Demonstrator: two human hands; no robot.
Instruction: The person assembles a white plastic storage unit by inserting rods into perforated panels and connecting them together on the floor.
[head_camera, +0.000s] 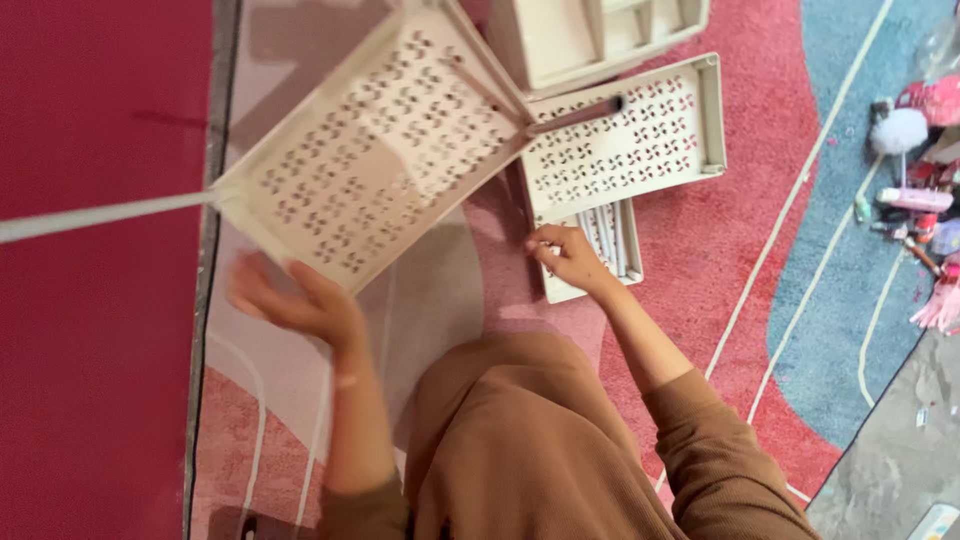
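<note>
Cream trays (625, 135) on pink rug (720, 250)

My left hand (295, 295) is raised in front of me, blurred, its fingers spread and curled upward, forearm bare with the brown sleeve pushed to the elbow. My right hand (567, 255) reaches further forward, fingers bent and loosely closed, wrist straight, arm stretched from its brown sleeve.

A red and blue carpet with cream curving lines (800, 200) covers the floor. At its right edge lies a heap of pink and white toys (915, 180), perhaps dolls, beside grey bare floor (900, 470).
</note>
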